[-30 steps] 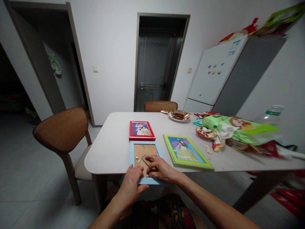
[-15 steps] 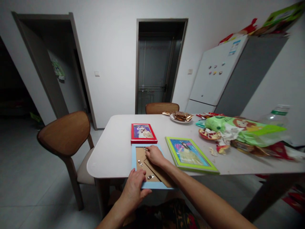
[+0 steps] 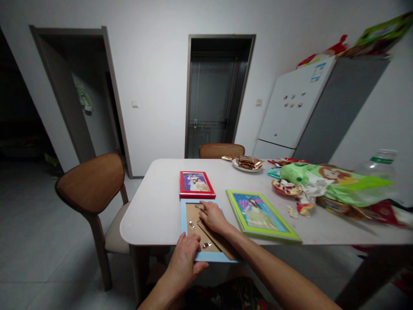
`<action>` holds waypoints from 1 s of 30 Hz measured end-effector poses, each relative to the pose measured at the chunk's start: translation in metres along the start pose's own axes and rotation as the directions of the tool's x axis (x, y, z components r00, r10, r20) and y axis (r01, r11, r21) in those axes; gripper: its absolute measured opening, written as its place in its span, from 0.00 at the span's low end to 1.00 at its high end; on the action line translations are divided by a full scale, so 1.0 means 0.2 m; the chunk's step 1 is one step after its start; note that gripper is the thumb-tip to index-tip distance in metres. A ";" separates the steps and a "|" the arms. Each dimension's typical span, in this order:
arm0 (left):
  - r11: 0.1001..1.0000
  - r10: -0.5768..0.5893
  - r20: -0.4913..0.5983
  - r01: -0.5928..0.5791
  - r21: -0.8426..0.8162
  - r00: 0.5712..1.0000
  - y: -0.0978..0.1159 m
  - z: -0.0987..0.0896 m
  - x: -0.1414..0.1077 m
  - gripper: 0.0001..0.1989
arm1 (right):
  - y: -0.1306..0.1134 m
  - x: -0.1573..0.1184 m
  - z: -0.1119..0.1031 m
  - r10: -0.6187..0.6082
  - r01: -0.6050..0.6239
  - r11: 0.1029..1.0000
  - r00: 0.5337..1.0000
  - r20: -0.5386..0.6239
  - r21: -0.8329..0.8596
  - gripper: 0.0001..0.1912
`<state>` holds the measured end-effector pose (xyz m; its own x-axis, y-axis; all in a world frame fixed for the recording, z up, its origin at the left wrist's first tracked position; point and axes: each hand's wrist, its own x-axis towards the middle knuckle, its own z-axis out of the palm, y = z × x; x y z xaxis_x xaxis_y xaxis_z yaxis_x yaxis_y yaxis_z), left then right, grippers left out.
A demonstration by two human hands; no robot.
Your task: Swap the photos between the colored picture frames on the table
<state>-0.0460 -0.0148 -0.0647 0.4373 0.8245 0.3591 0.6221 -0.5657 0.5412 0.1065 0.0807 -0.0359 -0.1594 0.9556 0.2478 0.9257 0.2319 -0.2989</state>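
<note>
A light-blue picture frame (image 3: 184, 224) lies face down at the table's near edge, its brown backing board (image 3: 192, 237) showing. My left hand (image 3: 185, 254) grips the lower left corner, fingers over the left side and thumb by the bottom edge. On the upper part of the back is my right hand (image 3: 213, 216), index finger stretched to the top rim and the other fingers bent beside a small metal clip (image 3: 197, 207). Two more clips show, a left one (image 3: 192, 224) and a bottom one (image 3: 207, 245). My right hand and forearm hide much of the brown stand leg (image 3: 209, 234).
Beyond the blue frame lies a red-framed photo (image 3: 196, 184); a green-framed photo (image 3: 258, 213) is to the right. Farther right are opened pomegranate pieces (image 3: 287, 188), a green plastic bag (image 3: 342, 178) and a plate of wrapped snacks (image 3: 248, 163). A wooden chair (image 3: 92, 183) stands left.
The view has shifted slightly, so everything sits a little lower. My right index finger has stretched out to the frame's top rim. My left hand keeps its grip on the corner.
</note>
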 end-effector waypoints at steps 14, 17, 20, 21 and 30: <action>0.979 -0.121 -0.024 0.115 -0.171 0.992 0.03 -0.02 0.02 0.16 | 0.03 -0.22 -0.12 -0.137 0.129 0.987 0.988 0.076 0.100 0.12; 0.917 -0.246 -0.147 0.181 -0.354 0.958 0.02 -0.05 0.08 0.19 | 0.02 -0.18 -0.17 -0.140 0.137 0.988 0.989 0.037 0.074 0.11; 0.735 -0.437 -0.181 0.234 -0.636 0.881 -0.01 -0.08 0.16 0.18 | -0.03 -0.17 -0.23 -0.121 0.120 0.990 0.993 0.004 0.073 0.14; 0.657 -0.478 -0.147 0.241 -0.715 0.866 -0.02 -0.09 0.18 0.17 | -0.06 -0.17 -0.25 -0.124 0.124 0.988 0.992 -0.004 0.088 0.15; 0.403 -0.652 -0.029 0.313 -0.860 0.758 -0.23 -0.34 0.10 0.12 | -0.05 -0.16 -0.21 -0.106 0.111 0.978 0.994 -0.038 0.174 0.19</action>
<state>-0.1094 0.0289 -0.0312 -0.0933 0.9939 -0.0585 -0.1707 0.0419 0.9844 0.1169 0.0395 -0.0013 -0.2439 0.9180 0.3128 0.8284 0.3649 -0.4250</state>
